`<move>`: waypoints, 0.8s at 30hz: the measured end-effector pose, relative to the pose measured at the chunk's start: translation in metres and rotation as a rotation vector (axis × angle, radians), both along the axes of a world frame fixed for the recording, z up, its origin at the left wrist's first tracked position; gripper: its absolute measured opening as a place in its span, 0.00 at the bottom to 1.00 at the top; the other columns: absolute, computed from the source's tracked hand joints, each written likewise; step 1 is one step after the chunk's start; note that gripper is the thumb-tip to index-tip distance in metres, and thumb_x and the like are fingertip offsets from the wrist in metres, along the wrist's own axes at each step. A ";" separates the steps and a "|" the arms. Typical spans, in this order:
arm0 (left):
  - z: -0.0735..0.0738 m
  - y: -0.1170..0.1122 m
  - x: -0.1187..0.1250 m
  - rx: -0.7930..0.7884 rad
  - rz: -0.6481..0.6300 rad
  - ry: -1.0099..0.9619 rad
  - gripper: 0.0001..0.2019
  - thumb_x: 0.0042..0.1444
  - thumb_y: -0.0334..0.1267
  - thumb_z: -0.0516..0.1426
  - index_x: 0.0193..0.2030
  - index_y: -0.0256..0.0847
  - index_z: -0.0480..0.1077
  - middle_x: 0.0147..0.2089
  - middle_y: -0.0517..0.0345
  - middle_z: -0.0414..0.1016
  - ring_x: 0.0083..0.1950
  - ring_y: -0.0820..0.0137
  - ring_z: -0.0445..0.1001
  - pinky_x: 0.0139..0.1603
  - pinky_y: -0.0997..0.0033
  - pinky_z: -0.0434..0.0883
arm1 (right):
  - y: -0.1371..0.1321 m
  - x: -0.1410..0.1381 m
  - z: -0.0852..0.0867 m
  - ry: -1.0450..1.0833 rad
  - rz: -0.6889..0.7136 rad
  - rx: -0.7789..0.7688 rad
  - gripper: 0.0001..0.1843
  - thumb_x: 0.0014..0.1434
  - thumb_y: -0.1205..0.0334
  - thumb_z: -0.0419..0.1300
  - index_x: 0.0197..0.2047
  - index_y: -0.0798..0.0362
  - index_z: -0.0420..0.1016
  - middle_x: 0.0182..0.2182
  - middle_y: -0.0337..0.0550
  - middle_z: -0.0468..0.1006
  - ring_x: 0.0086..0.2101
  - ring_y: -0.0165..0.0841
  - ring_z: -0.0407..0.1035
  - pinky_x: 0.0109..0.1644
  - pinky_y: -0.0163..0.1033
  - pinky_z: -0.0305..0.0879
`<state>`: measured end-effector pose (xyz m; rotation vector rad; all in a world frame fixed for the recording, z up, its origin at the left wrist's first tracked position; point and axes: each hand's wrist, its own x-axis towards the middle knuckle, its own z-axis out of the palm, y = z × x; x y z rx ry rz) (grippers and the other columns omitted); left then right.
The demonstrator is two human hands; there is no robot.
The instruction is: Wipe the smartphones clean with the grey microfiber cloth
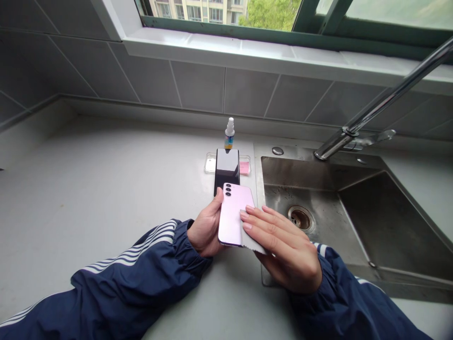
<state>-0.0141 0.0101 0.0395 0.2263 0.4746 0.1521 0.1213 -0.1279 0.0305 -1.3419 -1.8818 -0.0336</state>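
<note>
Right at the centre, the lilac smartphone (234, 215) is gripped by the left hand (205, 231), back turned up and three camera lenses at the far end. Whether it touches the desk (106, 189) cannot be told. Its long axis runs away from the body, the far end leaning slightly right. The left thumb is set against the phone's left edge, while the other left fingers are hidden behind it, so their state cannot be told.

On the other side, the right hand (283, 248) is laid across the phone's lower right part, closer to the near end than the left thumb is. Its fingers (271, 224) are pressed together, tips on the back panel, with a grey cloth (252, 241) trapped against the phone.

Just beyond, a black smartphone (226, 165) is partly overlapped by the lilac one, and a small spray bottle (230, 134) stands upright behind it. A clear plastic case (210, 164) lies under the black phone. To the right, a stainless steel sink (300, 172) is set into the desk.
</note>
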 end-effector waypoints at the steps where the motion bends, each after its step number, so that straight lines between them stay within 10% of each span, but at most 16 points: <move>1: -0.003 0.000 -0.001 0.007 -0.016 -0.027 0.39 0.68 0.60 0.37 0.69 0.25 0.60 0.54 0.35 0.77 0.55 0.55 0.76 0.61 0.56 0.67 | 0.000 0.000 0.001 0.027 -0.004 -0.001 0.25 0.63 0.72 0.58 0.63 0.58 0.70 0.59 0.54 0.76 0.63 0.44 0.66 0.66 0.55 0.65; 14: -0.020 0.005 -0.009 0.190 -0.155 -0.116 0.33 0.61 0.59 0.56 0.70 0.52 0.56 0.54 0.44 0.79 0.51 0.52 0.81 0.49 0.49 0.74 | -0.012 -0.005 0.007 0.507 -0.213 0.059 0.27 0.59 0.76 0.64 0.60 0.49 0.75 0.55 0.44 0.80 0.50 0.41 0.79 0.55 0.45 0.78; 24: -0.028 0.003 -0.006 0.370 -0.253 -0.119 0.31 0.56 0.67 0.55 0.56 0.46 0.68 0.58 0.40 0.76 0.51 0.46 0.81 0.43 0.54 0.78 | -0.016 -0.006 0.010 0.529 -0.292 0.086 0.23 0.63 0.69 0.63 0.60 0.43 0.75 0.50 0.43 0.83 0.43 0.44 0.81 0.46 0.50 0.83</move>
